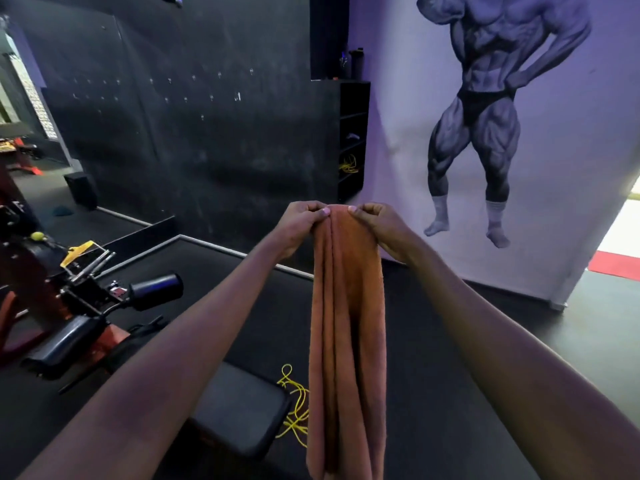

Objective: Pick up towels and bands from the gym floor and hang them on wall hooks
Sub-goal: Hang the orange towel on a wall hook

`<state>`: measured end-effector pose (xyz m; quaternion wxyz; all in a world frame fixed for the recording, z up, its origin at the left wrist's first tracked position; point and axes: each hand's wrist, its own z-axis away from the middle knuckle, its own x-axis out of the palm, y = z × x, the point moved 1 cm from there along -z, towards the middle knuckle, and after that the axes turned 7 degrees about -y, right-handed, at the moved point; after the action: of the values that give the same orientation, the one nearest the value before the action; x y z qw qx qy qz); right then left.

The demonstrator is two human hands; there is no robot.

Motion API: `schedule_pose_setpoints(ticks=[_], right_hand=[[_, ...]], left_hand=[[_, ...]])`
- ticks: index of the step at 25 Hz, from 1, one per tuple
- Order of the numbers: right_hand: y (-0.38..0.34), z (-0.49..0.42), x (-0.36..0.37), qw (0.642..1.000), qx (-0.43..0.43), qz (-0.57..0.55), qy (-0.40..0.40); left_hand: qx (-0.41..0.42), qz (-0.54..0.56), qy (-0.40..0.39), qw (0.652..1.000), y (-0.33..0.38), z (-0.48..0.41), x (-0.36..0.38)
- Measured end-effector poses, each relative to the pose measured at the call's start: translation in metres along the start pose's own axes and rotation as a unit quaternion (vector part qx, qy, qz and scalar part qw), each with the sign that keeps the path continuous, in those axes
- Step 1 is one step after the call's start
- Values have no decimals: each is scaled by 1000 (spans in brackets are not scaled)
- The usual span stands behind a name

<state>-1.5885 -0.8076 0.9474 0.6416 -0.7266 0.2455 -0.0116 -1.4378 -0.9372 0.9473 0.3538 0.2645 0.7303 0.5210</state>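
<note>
A black wall (194, 140) studded with hooks (194, 77) rises over the dark floor (433, 341). A mural (485, 109) covers the right wall. The left hand (301, 223) and right hand (381, 226) pinch the towel (346, 341), hanging mid-air. A band (294, 407) lies on the floor.

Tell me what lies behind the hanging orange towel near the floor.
A tangled yellow band lies on the dark floor beside a black padded bench; the orange towel covers its right part.
</note>
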Motion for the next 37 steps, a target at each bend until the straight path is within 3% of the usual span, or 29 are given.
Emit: schedule_pose_setpoints(ticks=[9,18,25,37], right_hand=[[54,-255,-78,998,-21,17,-62],[129,-533,-104,985,-63,-44,-152],[146,-746,-49,955,-80,-112,-264],[130,-1105,84,930,-91,-219,-280]], left_hand=[[-33,43,61,997,-70,-231,-59],[-12,11,230,973,-135,-446,-128],[-27,9,325,945,-180,-576,-258],[-5,-18,365,931,-267,-780,-515]])
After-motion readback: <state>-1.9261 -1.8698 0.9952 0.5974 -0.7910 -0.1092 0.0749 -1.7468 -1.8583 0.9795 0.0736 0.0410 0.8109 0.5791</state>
